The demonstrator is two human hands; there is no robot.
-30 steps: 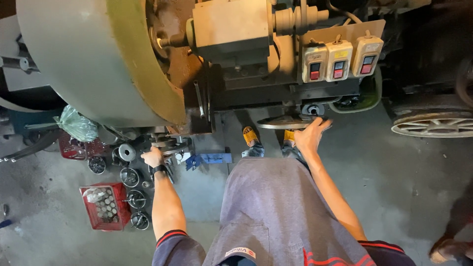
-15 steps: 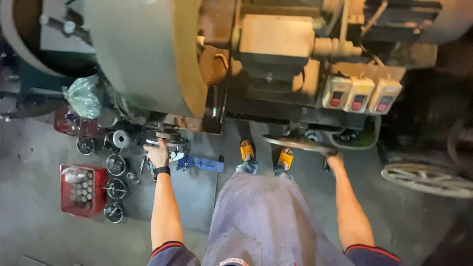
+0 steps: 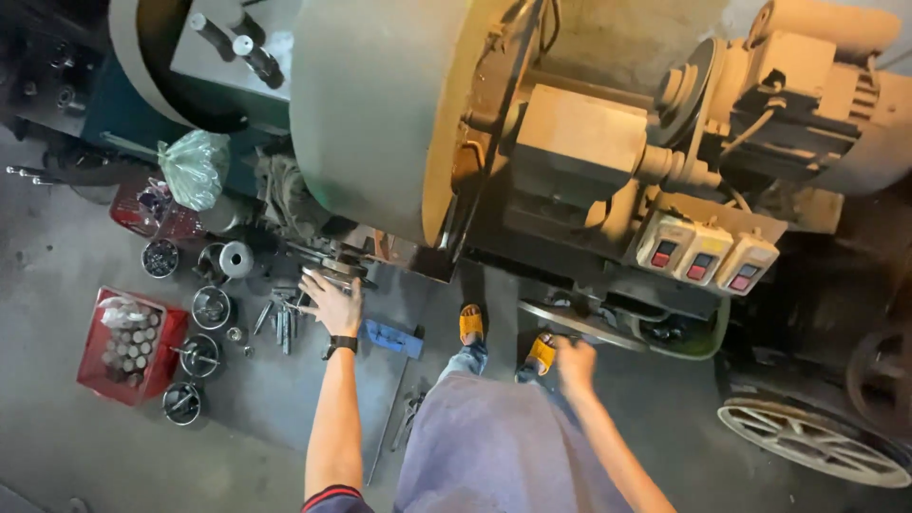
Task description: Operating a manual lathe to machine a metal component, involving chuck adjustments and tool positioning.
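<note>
My left hand (image 3: 332, 302), with a black watch on the wrist, reaches forward with fingers apart. Its fingertips rest on a round metal part (image 3: 334, 268) low under the machine's big grey flywheel (image 3: 380, 114). My right hand (image 3: 575, 361) is blurred and curled. It is at the near edge of a flat grey metal tray (image 3: 570, 325) below the machine body, and whether it grips the rim is unclear. My legs in grey trousers and my feet in yellow sandals (image 3: 472, 323) are between the two arms.
On the floor to the left are a red crate of metal cylinders (image 3: 128, 347), several round metal dishes (image 3: 209, 309), loose tools (image 3: 280, 318) and a blue piece (image 3: 391, 337). A green plastic bag (image 3: 195, 169) hangs above them. Three switch boxes (image 3: 703, 252) are at the right, with a spoked wheel (image 3: 817, 442) lower right.
The view has swung left, so the machine sits further right. My right hand went from spread fingers on the tray to curled at its edge. My left hand stays at the round part.
</note>
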